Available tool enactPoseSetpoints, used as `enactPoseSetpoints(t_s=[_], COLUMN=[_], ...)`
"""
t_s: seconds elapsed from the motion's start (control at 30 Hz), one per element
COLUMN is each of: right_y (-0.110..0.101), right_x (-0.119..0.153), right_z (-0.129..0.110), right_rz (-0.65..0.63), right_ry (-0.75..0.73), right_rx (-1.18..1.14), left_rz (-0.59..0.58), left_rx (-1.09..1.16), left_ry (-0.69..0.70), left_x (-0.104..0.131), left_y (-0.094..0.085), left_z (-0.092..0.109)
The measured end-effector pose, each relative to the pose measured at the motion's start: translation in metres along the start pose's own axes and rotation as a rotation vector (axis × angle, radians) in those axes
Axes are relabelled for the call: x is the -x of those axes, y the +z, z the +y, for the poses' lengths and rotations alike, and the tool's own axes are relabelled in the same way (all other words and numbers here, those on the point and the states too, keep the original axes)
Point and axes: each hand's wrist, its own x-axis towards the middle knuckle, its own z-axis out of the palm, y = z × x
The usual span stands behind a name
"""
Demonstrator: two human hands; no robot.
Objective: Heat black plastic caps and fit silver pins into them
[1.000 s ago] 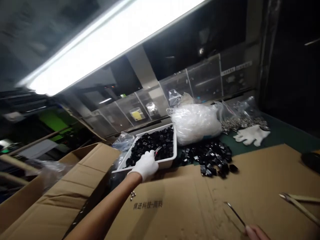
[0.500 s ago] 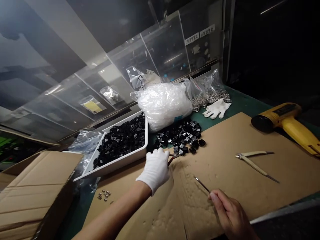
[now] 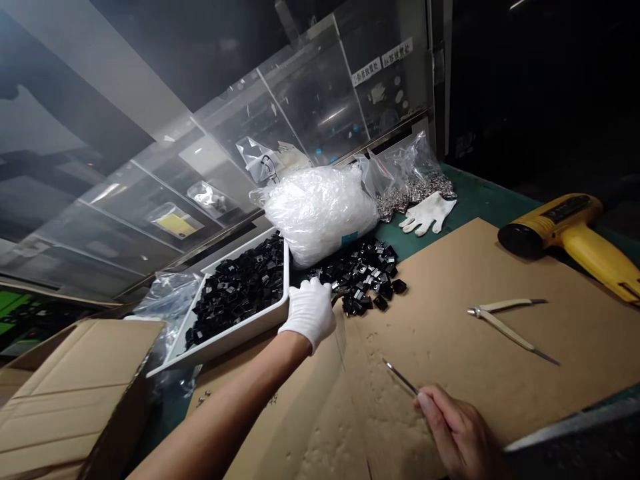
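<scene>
My left hand, in a white glove, is beside the near edge of a pile of small black plastic parts. Its fingers are curled shut, and a short dark reddish piece shows past the fingertips; the glove hides what it is. Bare, my right hand is closed around a slim metal rod-like tool, whose tip points up and left over the cardboard sheet. To the right, a pair of pliers with pale handles lies spread apart on the sheet.
Left of my gloved hand stands a white tray full of black parts. Behind are a clear plastic bag, bagged metal pieces and a loose white glove. A yellow heat gun lies right; an open cardboard box stands left.
My left hand has moved slightly up and away, closer to the black parts, and its forearm now covers most of the small metal pieces. My right hand keeps its tool nearly still.
</scene>
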Motion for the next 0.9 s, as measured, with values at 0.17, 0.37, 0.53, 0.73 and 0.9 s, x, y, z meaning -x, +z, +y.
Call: enactPoseSetpoints(t_s=[0.17,0.37,0.53,0.73,0.9], right_y=[0.002,0.004,0.003,0.007,0.002], right_x=[0.002,0.004,0.005,0.006,-0.001], right_z=[0.003,0.01,0.013,0.013,0.015], right_rz=[-0.024,-0.062,-0.085,-0.08,0.015], right_ry=[-0.002,-0.014,-0.019,-0.025,-0.068], right_rx=[0.002,0.003,0.005,0.041,0.161], left_rz=[-0.039,-0.056,-0.066,-0.06,0.011], left_rx=[-0.008,-0.012,0.025,0.132,0.282], left_ry=[-0.009,-0.019,-0.039,-0.08,-0.093], left_x=[-0.004,-0.01,-0.013,-0.015,0.002], left_y=[-0.004,-0.004,-0.001,0.006,0.009], left_z=[0.007,0.013,0.014,0.009,-0.01])
